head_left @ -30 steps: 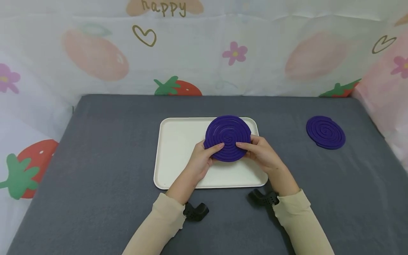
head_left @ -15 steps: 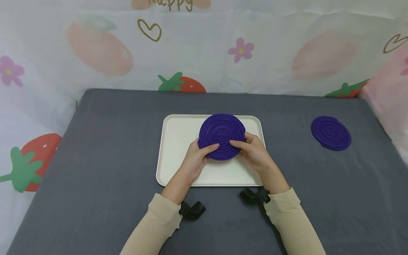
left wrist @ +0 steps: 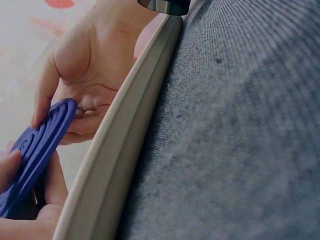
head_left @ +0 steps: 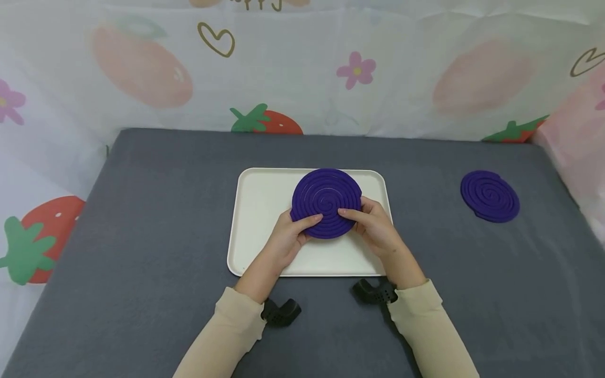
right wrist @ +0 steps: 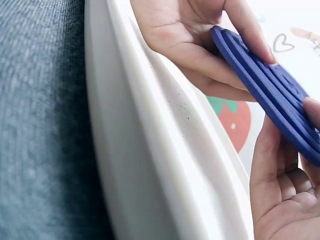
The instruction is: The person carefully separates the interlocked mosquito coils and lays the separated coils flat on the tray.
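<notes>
A round purple spiral coaster point(head_left: 326, 197), ridged in rings, is held in both hands above a cream rectangular tray point(head_left: 257, 223). My left hand point(head_left: 285, 236) grips its lower left edge, thumb on the face and fingers behind. At the lower right edge my right hand point(head_left: 379, 231) pinches it the same way. The left wrist view catches the coaster point(left wrist: 42, 130) nearly edge-on, raised clear of the tray rim. From the right wrist, the coaster point(right wrist: 265, 87) appears tilted, with fingers of both hands beneath. Most fingers behind it are hidden in the head view.
A second purple spiral coaster point(head_left: 490, 197) lies flat on the grey tablecloth point(head_left: 151, 220), far to the right. Behind the table hangs a pale curtain point(head_left: 302, 68) printed with fruit and flowers. Each wrist carries a black camera mount point(head_left: 281, 312).
Both hands and the coaster have shifted slightly left over the tray, mostly in the first half second. The grip looks the same. The head view has also moved a little.
</notes>
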Available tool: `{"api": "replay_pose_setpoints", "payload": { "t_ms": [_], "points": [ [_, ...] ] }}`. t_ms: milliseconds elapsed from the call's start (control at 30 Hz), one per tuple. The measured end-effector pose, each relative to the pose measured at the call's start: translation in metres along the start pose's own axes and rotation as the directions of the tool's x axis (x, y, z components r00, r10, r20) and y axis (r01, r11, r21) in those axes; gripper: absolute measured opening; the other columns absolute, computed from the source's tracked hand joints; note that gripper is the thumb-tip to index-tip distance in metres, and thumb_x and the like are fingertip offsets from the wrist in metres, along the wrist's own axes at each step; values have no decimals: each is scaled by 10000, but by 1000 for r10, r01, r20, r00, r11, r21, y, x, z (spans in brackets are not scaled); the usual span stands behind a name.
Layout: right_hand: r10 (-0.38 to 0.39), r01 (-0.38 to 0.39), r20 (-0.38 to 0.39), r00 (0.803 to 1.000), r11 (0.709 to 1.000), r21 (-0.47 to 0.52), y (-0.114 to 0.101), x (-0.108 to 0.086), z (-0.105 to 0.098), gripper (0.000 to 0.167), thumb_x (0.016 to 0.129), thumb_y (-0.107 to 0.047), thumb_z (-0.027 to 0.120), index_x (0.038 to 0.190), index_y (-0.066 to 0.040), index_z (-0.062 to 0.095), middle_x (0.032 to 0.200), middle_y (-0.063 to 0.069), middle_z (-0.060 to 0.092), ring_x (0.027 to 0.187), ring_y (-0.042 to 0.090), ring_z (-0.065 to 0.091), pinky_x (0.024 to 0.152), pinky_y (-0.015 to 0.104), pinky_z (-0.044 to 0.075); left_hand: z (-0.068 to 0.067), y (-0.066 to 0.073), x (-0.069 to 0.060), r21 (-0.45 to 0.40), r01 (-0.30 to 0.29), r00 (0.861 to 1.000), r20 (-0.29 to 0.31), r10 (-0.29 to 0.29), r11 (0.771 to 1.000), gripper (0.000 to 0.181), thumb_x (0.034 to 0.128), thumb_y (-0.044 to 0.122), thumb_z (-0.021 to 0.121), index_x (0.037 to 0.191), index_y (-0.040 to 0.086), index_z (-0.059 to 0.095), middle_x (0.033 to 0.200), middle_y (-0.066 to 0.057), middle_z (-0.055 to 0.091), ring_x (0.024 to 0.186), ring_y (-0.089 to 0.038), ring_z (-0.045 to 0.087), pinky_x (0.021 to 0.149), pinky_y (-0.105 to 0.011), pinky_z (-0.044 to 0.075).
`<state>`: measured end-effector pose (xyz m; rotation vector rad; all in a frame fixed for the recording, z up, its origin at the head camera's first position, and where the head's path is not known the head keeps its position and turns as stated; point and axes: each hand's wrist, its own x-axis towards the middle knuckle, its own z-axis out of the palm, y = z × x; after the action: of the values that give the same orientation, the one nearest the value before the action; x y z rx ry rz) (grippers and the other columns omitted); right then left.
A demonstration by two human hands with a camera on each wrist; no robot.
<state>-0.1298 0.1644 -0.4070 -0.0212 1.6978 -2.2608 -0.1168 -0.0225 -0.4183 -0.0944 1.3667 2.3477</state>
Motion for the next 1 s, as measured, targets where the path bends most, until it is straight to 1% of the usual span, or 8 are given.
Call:
{"api": "replay_pose_setpoints", "payload": {
  "t_ms": [133,300,533,700,833,1000],
  "points": [
    [-2,2,-6,1000,1000,20,1,-1,0,237,885,79,522,1063,-48,613,907,6,691,806,123,660,719,238,545,-1,-1,0,-7,0,1000,18,1,1000,527,915,-24,527,1411,1,349,1320,-164,480,1073,-158,576,924,-293,483],
    [5,-5,-4,1000,1000,23,1,-1,0,234,884,75,526,1062,-47,615,907,8,691,803,124,659,718,238,545,-1,-2,0,-26,5,1000,22,-4,1000,523,908,-30,525,1402,-4,356,1273,-128,507,1033,-127,585,900,-267,489],
    [14,-14,0,1000,999,30,-1,-2,-1,246,887,82,512,1111,7,580,925,11,686,815,122,656,730,233,542,1,-4,1,-58,-14,998,60,17,998,578,890,-45,512,1428,10,309,1347,-139,446,1135,-153,520,970,-279,440],
    [24,-24,-5,1000,999,31,-1,-3,-1,236,887,83,511,1085,-16,594,914,9,687,802,118,654,720,227,540,2,-4,0,-66,-15,998,67,20,998,583,891,-48,501,1434,10,297,1364,-140,429,1153,-153,502,980,-274,426],
    [25,-25,-6,1000,999,32,-1,-3,-1,229,888,76,515,1052,-49,615,907,9,689,797,117,655,717,228,540,2,-4,0,-60,-15,998,61,18,998,571,896,-46,499,1429,-4,301,1358,-143,436,1138,-145,512,971,-271,432],
    [26,-26,-1,1000,999,47,-2,-1,-1,223,896,69,506,1010,-74,633,900,12,686,784,114,652,706,223,538,2,-2,1,-58,-5,998,59,9,998,572,897,-43,499,1431,7,303,1342,-129,446,1117,-133,522,962,-257,435]
  ]
}}
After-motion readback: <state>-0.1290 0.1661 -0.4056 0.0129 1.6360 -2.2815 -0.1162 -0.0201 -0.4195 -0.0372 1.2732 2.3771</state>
